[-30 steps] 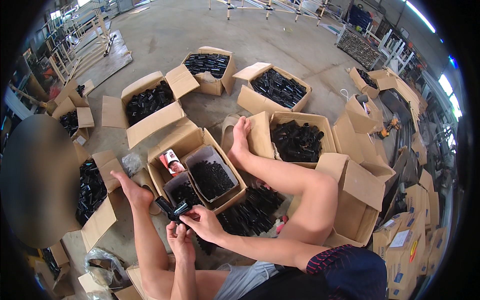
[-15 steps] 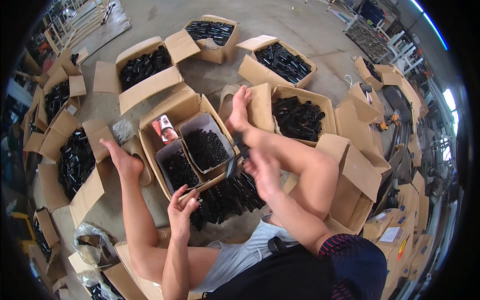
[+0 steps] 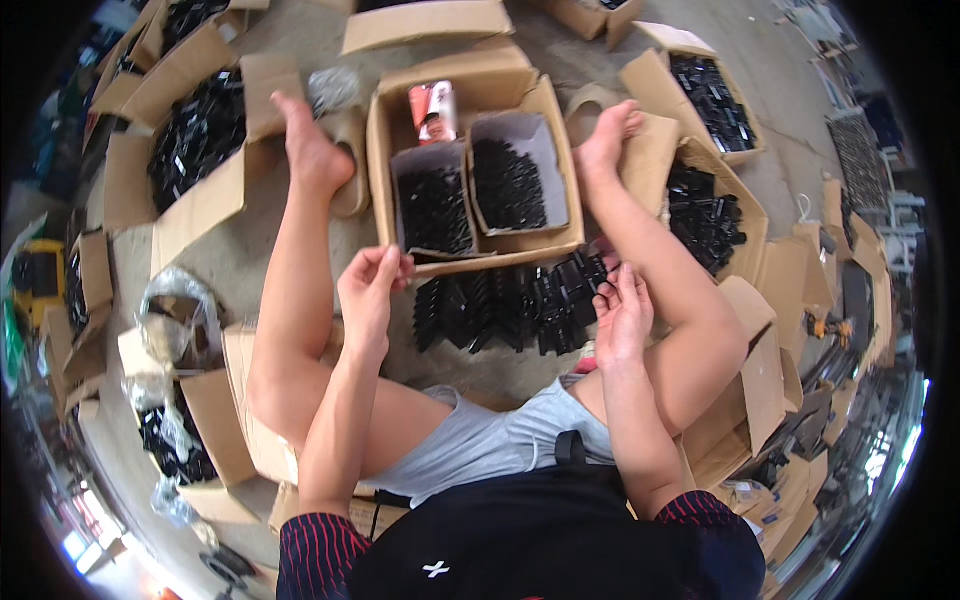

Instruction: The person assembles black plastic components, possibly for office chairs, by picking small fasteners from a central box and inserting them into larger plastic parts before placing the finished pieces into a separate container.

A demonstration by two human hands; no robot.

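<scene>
My left hand (image 3: 366, 298) is at the front left corner of an open cardboard box (image 3: 381, 170), thumb and fingers pressed together; whatever is in them is too small to tell. To the right, my right hand (image 3: 624, 318) is turned palm up with fingers curled in beside a row of black plastic parts (image 3: 483, 308). The row lies between my legs, against the box's near side. Inside the box stand two grey-lined bins, a left bin of small black pieces (image 3: 436, 208) and a right bin of small black pieces (image 3: 508, 185). Behind them leans a red and white packet (image 3: 433, 112).
My bare legs flank the box, each foot beside a tan slipper (image 3: 350, 165). Open cartons of black parts stand around, including a left carton (image 3: 200, 135) and a right carton (image 3: 705, 220). Clear plastic bags (image 3: 185, 310) lie at left. An orange-and-black tool (image 3: 830, 328) is at far right.
My right hand, blurred earlier with a dark part at the box's right edge, is now lower and no longer shows that part. My left fingers have closed. The view has shifted.
</scene>
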